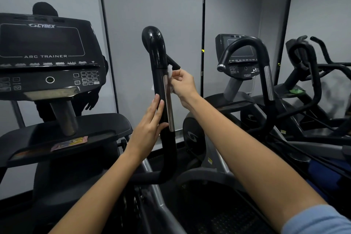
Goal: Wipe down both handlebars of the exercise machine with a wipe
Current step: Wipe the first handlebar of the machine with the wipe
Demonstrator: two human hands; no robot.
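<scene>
Right hand [182, 83] pinches a white wipe [169, 72] against the right side of the black upright handlebar [158, 74], just beside the top of its metal strip [168, 102]. Left hand [150, 127] released, fingers straight, flat on the handlebar's left side lower down. Console [45, 57] marked ARC TRAINER stands to the left; a second machine [245, 66] to the right.

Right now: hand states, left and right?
Left hand: open, straight fingers resting on the handlebar.
Right hand: closed, pinching the white wipe against the handlebar.
</scene>
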